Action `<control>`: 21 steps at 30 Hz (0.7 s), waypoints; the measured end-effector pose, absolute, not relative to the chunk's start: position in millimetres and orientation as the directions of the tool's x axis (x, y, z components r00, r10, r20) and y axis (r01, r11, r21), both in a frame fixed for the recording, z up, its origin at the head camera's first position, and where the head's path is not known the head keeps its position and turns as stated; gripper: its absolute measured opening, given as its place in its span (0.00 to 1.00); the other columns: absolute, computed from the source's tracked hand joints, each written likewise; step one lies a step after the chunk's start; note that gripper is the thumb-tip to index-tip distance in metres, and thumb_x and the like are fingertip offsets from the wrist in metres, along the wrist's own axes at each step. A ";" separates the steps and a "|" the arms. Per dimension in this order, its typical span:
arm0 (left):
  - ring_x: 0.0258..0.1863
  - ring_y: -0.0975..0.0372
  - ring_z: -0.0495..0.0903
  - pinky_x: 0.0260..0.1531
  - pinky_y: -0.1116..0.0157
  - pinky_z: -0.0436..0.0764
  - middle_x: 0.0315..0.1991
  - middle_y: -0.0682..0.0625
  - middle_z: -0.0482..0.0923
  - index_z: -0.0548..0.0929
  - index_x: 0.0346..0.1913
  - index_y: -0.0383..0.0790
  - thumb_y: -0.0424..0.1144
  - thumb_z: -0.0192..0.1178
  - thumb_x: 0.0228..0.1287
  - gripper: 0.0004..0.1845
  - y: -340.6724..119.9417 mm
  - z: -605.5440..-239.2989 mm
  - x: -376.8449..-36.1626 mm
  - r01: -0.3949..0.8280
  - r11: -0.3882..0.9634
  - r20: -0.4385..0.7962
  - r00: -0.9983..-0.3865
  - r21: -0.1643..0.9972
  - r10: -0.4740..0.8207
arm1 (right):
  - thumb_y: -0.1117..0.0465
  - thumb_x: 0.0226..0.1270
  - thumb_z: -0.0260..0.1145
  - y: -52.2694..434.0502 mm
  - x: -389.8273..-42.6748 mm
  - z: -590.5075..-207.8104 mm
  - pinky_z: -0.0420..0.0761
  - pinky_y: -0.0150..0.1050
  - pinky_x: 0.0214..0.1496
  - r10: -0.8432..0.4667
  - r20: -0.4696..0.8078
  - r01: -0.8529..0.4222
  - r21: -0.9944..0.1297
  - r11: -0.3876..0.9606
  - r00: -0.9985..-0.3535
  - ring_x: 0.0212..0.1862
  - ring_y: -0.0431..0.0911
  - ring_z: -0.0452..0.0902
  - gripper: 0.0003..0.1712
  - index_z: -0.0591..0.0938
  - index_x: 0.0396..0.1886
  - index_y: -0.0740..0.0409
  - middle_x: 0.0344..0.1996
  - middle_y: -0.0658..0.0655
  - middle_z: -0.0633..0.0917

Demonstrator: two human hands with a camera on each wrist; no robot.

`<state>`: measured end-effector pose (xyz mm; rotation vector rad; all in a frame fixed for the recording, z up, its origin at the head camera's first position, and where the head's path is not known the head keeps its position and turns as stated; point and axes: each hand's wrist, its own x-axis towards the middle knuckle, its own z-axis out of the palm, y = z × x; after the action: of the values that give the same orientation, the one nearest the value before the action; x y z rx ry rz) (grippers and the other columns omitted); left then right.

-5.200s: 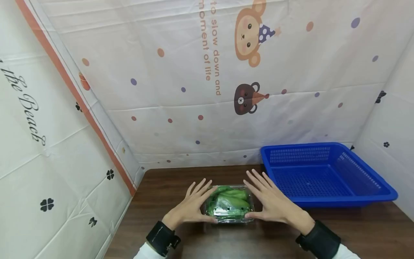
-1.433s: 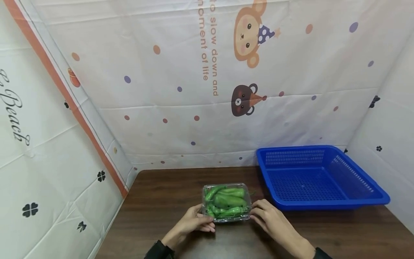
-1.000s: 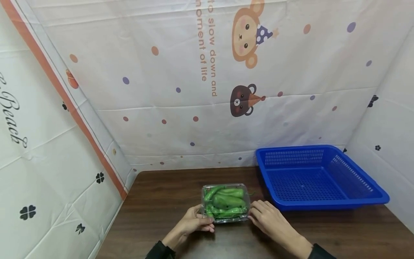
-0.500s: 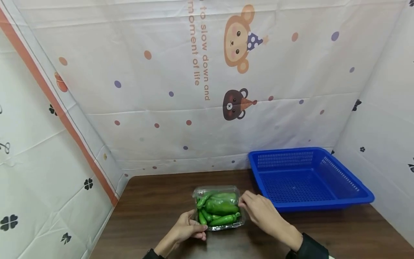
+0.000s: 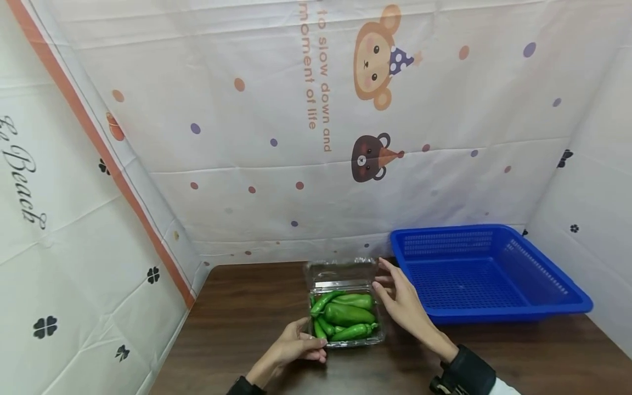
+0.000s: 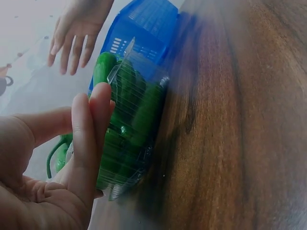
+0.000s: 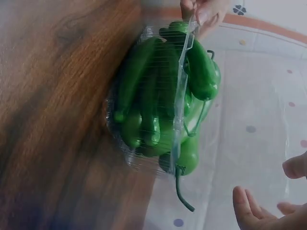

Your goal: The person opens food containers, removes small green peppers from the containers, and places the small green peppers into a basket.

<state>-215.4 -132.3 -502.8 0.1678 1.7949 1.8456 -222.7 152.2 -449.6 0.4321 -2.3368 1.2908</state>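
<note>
Head view: clamshell box [image 5: 345, 321] lid [image 5: 340, 271] up.
Left hand [image 5: 296, 348] pinches the rim; right hand [image 5: 397, 293], fingers spread, seemingly props the lid. Keep the base pinned.

Right wrist [image 5: 461, 373], perhaps edge-cropped

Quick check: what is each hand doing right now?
Left hand: grips the near left corner of the clear pepper box.
Right hand: open, fingers straight beside the raised lid, holding nothing.

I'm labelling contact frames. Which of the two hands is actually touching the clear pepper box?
The left hand: its fingers press the clear pepper box at its near left corner. The right hand hovers beside it.
</note>
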 end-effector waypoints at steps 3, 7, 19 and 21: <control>0.25 0.64 0.88 0.31 0.70 0.86 0.30 0.44 0.89 0.35 0.75 0.14 0.31 0.67 0.66 0.54 -131.6 -503.5 -215.6 -0.290 0.041 -0.275 -0.842 0.956 0.464 | 0.69 0.73 0.65 152.3 -221.0 -452.6 0.86 0.45 0.52 -0.079 0.450 -0.424 -0.750 0.508 -0.890 0.57 0.60 0.82 0.36 0.64 0.77 0.63 0.67 0.70 0.74; 0.24 0.64 0.88 0.29 0.70 0.86 0.29 0.45 0.88 0.36 0.75 0.14 0.31 0.67 0.66 0.54 -132.8 -504.1 -215.6 -0.276 0.047 -0.265 -0.840 0.960 0.473 | 0.70 0.72 0.65 152.4 -216.6 -457.3 0.86 0.44 0.53 -0.114 0.403 -0.402 -0.765 0.503 -0.908 0.59 0.62 0.81 0.34 0.67 0.75 0.64 0.67 0.70 0.74; 0.47 0.55 0.74 0.44 0.61 0.77 0.56 0.41 0.72 0.45 0.80 0.33 0.40 0.77 0.57 0.59 -151.7 -501.6 -226.3 -0.026 0.324 -0.178 -0.875 0.946 0.451 | 0.70 0.68 0.68 155.6 -201.3 -446.5 0.85 0.51 0.52 -0.151 0.469 -0.470 -0.699 0.539 -0.870 0.57 0.62 0.80 0.26 0.77 0.66 0.62 0.58 0.66 0.80; 0.63 0.45 0.70 0.55 0.52 0.77 0.71 0.35 0.61 0.36 0.82 0.38 0.39 0.78 0.56 0.66 -151.8 -504.2 -230.6 0.000 0.321 -0.167 -0.854 0.947 0.493 | 0.70 0.69 0.68 156.0 -199.6 -443.4 0.85 0.52 0.52 -0.162 0.472 -0.479 -0.696 0.534 -0.867 0.57 0.63 0.80 0.25 0.78 0.65 0.62 0.58 0.65 0.80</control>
<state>-230.6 -151.8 -504.2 0.4358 2.1639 1.5519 -199.6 156.0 -443.4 0.5285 -2.4253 1.2585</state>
